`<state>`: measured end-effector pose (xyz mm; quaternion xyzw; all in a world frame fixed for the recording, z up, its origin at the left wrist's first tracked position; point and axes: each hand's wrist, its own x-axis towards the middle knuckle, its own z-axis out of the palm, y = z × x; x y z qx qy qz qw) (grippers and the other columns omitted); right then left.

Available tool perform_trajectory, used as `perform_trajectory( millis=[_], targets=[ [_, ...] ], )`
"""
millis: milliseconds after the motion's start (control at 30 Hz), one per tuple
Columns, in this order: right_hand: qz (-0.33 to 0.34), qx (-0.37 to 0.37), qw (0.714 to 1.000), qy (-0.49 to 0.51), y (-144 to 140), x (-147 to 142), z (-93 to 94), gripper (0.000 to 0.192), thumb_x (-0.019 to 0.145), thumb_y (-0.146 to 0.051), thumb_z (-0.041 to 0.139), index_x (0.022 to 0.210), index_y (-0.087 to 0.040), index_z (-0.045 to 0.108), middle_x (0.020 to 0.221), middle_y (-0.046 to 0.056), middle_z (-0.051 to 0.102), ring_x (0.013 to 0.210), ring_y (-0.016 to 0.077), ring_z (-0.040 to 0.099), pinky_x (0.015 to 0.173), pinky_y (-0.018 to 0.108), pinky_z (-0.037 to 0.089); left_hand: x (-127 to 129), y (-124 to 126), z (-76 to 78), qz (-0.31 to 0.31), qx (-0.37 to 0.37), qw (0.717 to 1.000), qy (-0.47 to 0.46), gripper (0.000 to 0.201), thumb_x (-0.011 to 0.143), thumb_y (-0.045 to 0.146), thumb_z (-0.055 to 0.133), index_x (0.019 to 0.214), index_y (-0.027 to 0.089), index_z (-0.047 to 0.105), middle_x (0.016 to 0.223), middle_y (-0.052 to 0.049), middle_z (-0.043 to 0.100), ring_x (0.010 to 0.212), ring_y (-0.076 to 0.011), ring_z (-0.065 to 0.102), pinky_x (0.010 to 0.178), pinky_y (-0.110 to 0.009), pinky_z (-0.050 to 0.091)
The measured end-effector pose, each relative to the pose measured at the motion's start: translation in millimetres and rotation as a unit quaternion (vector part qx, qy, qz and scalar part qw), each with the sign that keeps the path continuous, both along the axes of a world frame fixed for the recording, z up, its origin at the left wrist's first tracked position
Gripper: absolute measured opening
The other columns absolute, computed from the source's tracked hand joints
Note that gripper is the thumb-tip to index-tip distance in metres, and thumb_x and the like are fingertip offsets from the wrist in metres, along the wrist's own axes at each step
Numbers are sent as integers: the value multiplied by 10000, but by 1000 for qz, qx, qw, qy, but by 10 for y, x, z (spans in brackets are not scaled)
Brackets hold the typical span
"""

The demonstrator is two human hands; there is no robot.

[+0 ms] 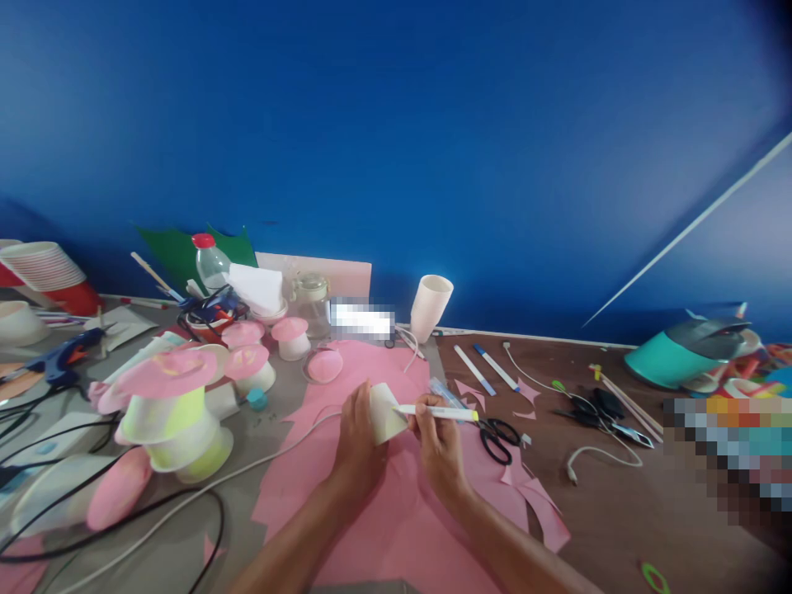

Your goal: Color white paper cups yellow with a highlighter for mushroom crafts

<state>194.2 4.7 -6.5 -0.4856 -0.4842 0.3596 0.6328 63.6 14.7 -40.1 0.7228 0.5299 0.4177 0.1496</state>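
In front of me my left hand (360,425) is closed around a small white paper cup (384,411) tipped on its side. My right hand (438,437) grips a white marker with a yellow end (454,412), its tip touching or very near the cup's wall. Both hands are above a large sheet of pink paper (371,528). Black-handled scissors (498,441) lie just right of my right hand, among pink scraps (541,503). Two more markers (475,370) rest farther back on the brown table.
Pink-topped cups (168,388) and a hot glue gun (58,359) with black cables crowd the left. Behind stand a glass jar (311,305), a red-capped bottle (211,262) and a tall white cup (430,309). A teal container (674,353) sits at right. A white cable (204,487) crosses the left side.
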Motion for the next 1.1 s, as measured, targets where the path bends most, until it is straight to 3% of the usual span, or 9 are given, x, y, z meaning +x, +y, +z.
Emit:
perform_trajectory(
  millis=[300, 533, 800, 1000, 1100],
  targets=[
    [-5, 21, 999, -42, -10, -16, 9, 330, 943, -464, 485, 725, -219, 523, 613, -33, 463, 555, 134, 414, 528, 268, 350, 2, 18, -63, 2, 31, 1000, -6, 624, 860, 224, 455, 1448, 129, 268, 1381, -217, 462, 1272, -344, 449, 1061, -579, 371],
    [2, 26, 998, -52, -7, -16, -7, 319, 943, -457, 478, 731, -221, 518, 613, -36, 447, 540, 129, 393, 508, 263, 341, 2, 4, -22, -1, 10, 999, -32, 637, 842, 234, 476, 1445, 144, 292, 1379, -195, 467, 1267, -332, 449, 1061, -551, 378],
    [6, 25, 998, -56, -26, -10, 36, 317, 939, -439, 482, 711, -220, 508, 602, -37, 443, 536, 130, 400, 504, 260, 348, 10, 5, 0, 6, 0, 1000, 4, 627, 845, 202, 471, 1428, 101, 263, 1374, -230, 446, 1268, -352, 439, 1054, -589, 372],
    [0, 7, 999, -48, -30, -3, 45, 300, 944, -421, 477, 723, -221, 510, 603, -37, 452, 545, 131, 404, 522, 265, 355, 7, 19, -49, 5, 13, 1000, -18, 655, 839, 223, 508, 1442, 180, 256, 1363, -190, 461, 1239, -357, 462, 1026, -591, 402],
    [10, 6, 999, -39, -33, -1, 40, 296, 932, -433, 493, 735, -216, 531, 602, -39, 453, 546, 130, 407, 519, 263, 352, 13, 13, -34, 6, 6, 1000, -13, 657, 835, 210, 513, 1438, 167, 256, 1374, -200, 454, 1247, -358, 456, 1035, -600, 394]
  ],
)
